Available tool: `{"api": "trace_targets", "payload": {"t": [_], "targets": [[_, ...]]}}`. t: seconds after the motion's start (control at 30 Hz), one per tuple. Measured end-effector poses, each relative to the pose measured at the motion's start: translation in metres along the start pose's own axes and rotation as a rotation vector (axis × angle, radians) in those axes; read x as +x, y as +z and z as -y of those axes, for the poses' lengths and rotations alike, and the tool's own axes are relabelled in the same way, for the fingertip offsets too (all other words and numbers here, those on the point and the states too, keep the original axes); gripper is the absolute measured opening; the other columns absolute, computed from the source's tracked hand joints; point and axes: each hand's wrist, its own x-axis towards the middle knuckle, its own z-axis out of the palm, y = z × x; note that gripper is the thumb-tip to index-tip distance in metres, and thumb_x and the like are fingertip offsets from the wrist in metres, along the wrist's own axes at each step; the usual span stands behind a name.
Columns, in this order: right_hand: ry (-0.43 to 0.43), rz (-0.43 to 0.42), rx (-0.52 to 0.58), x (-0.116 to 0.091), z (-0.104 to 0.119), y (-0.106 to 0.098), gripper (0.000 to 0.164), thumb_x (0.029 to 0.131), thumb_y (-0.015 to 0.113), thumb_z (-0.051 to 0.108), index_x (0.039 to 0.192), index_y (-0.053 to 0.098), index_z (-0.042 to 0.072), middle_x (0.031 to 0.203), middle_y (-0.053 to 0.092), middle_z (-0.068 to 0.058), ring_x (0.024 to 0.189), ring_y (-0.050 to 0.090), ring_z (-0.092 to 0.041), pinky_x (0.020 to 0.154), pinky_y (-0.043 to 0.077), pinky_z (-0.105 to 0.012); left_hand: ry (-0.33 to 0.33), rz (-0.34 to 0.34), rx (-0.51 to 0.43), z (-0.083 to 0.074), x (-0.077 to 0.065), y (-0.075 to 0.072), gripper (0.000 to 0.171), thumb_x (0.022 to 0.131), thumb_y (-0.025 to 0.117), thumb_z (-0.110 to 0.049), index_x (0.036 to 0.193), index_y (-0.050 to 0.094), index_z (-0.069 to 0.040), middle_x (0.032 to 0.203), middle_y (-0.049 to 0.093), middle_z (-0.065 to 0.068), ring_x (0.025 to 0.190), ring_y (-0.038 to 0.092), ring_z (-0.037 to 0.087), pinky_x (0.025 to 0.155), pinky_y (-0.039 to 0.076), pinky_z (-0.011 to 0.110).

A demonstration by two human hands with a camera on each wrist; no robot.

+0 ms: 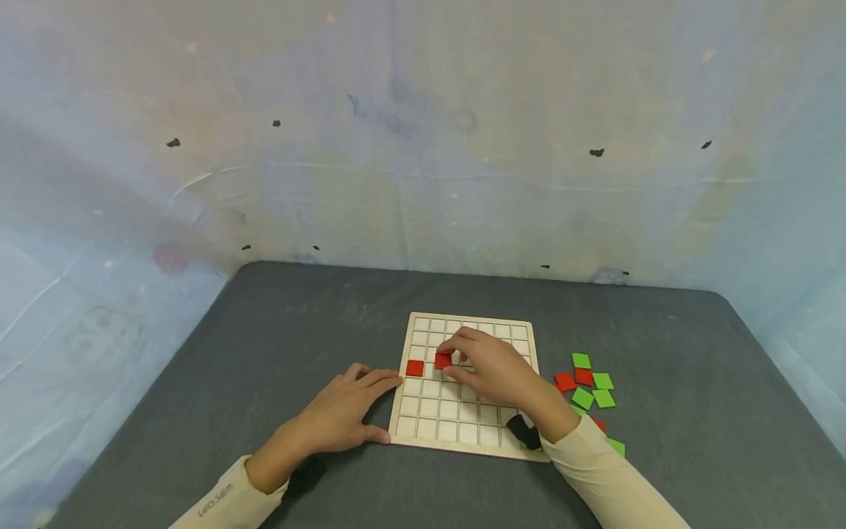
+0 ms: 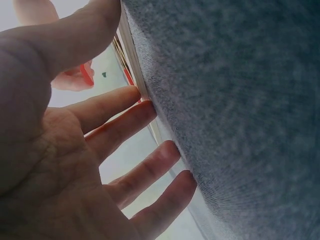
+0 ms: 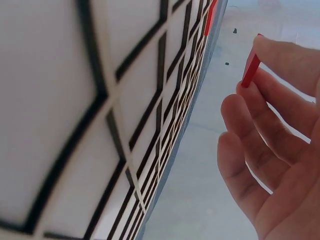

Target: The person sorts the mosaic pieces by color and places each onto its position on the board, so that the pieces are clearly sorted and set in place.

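Note:
A pale wooden grid board (image 1: 463,447) lies on the dark table, with one red square tile (image 1: 414,368) set in a cell by its left edge. My right hand (image 1: 492,367) pinches another red tile (image 1: 443,361) between thumb and fingers, over the board one column in from that tile. In the right wrist view the pinched tile (image 3: 251,65) is held edge-on, apart from the grid. My left hand (image 1: 340,411) rests at the board's left side, thumb and fingertips right at its edge. Its fingers (image 2: 162,162) are spread and nearly straight in the left wrist view.
To the right of the board lie several loose green tiles (image 1: 604,399) and red tiles (image 1: 565,382), some partly hidden by the right forearm. A black wrist strap (image 1: 523,432) shows at the right wrist. A patterned cloth (image 1: 423,147) hangs behind the grey-topped table (image 1: 317,316).

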Motion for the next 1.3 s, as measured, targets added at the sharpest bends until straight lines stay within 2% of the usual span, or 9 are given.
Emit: {"api": "trace_targets", "payload": {"t": [0.27, 0.8, 1.0, 1.3], "targets": [[0.003, 0.007, -0.008, 0.006, -0.002, 0.004, 0.028, 0.092, 0.073, 0.032, 0.118, 0.07, 0.023, 0.113, 0.065, 0.008, 0.091, 0.065, -0.007, 0.078, 0.053, -0.03, 0.005, 0.0, -0.002, -0.002, -0.001, -0.003, 0.081, 0.08, 0.081, -0.043, 0.149, 0.047, -0.018, 0.152, 0.045, 0.0, 0.127, 0.044, 0.029, 0.095, 0.042, 0.056], [0.005, 0.049, -0.009, 0.014, -0.001, 0.012, 0.03, 0.092, 0.073, 0.032, 0.12, 0.071, 0.021, 0.112, 0.066, 0.007, 0.09, 0.062, -0.008, 0.08, 0.052, -0.031, -0.005, -0.015, 0.004, -0.001, 0.001, 0.002, 0.082, 0.078, 0.082, -0.044, 0.148, 0.047, -0.021, 0.152, 0.046, -0.002, 0.128, 0.044, 0.029, 0.098, 0.042, 0.056], [-0.008, 0.024, -0.009, 0.018, 0.0, 0.01, 0.028, 0.092, 0.073, 0.031, 0.118, 0.071, 0.021, 0.112, 0.067, 0.006, 0.091, 0.064, -0.009, 0.08, 0.053, -0.031, -0.004, -0.021, 0.004, -0.002, 0.002, 0.001, 0.082, 0.078, 0.082, -0.044, 0.149, 0.047, -0.021, 0.152, 0.046, -0.002, 0.129, 0.043, 0.029, 0.098, 0.042, 0.056], [0.012, 0.069, -0.03, 0.02, -0.001, 0.019, 0.027, 0.092, 0.072, 0.034, 0.116, 0.072, 0.022, 0.11, 0.065, 0.008, 0.084, 0.059, -0.005, 0.077, 0.051, -0.028, -0.002, -0.012, -0.004, -0.001, 0.001, 0.001, 0.081, 0.079, 0.081, -0.043, 0.149, 0.047, -0.022, 0.152, 0.045, -0.003, 0.13, 0.043, 0.03, 0.097, 0.042, 0.056]]}}
